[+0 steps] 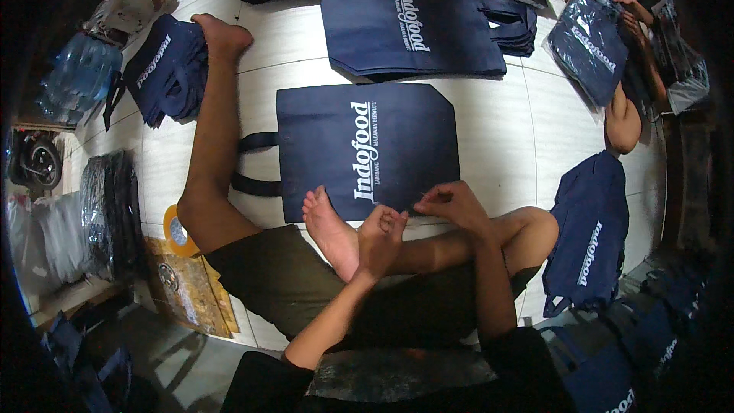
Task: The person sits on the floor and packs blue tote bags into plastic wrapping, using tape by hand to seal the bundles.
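My left hand (pixel 379 235) is closed, its thumb and fingertips pressed together. Close to its right, my right hand (pixel 453 205) also pinches, with some fingers curled. Whatever lies between the fingertips of either hand is too small to make out. Both hands hover by the near edge of a navy fabric tote bag (pixel 413 145), which lies flat on the floor before me with white lettering turned sideways. The bag's two dark handles (pixel 258 185) stretch out to the left. My bare foot (pixel 329 226) rests over the bag's near left corner.
Stacked navy bags (pixel 451 27) lie beyond, with more at left (pixel 172 69) and right (pixel 589 237). Another person's hands (pixel 631 11) touch a plastic-wrapped bag bundle (pixel 589 42). Yellow tape (pixel 177 231) sits by my knee, near a yellowish board (pixel 187 291). Water bottles (pixel 75 76) stand far left.
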`<state>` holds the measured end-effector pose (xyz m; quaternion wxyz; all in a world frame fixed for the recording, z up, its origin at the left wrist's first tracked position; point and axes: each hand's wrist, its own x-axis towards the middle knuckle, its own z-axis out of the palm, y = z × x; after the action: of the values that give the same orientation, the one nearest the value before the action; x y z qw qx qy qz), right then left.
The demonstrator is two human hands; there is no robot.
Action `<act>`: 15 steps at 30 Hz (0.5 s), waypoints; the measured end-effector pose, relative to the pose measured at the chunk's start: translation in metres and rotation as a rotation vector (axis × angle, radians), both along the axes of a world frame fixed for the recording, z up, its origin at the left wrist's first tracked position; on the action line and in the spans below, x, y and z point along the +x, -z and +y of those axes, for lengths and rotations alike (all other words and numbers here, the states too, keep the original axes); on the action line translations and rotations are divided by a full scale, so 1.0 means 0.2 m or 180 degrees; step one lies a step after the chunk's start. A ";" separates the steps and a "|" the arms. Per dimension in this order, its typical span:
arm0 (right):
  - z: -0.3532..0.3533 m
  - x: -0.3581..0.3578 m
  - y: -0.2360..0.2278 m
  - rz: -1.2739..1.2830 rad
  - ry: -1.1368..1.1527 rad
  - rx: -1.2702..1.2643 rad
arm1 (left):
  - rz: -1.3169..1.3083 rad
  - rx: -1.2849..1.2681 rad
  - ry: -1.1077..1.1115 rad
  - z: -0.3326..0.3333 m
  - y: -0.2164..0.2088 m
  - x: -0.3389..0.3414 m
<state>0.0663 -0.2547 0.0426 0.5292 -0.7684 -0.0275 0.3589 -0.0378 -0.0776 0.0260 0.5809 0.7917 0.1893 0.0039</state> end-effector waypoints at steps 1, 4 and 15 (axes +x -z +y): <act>0.01 0.01 0.02 0.0032 0.0015 0.0082 | -0.0059 0.0247 0.0032 0.01 -0.04 0.02; 0.02 0.03 0.08 0.0103 0.0039 0.0111 | 0.0224 -0.0630 -0.0308 0.01 0.10 0.03; 0.20 0.06 0.32 -0.1503 0.0141 -0.0930 | 0.0797 0.0581 -0.0304 0.05 0.21 0.21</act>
<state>0.0777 -0.2141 -0.0222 0.3994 -0.8993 -0.0812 0.1583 0.0047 -0.0680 -0.0150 0.4775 0.8256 0.2966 -0.0500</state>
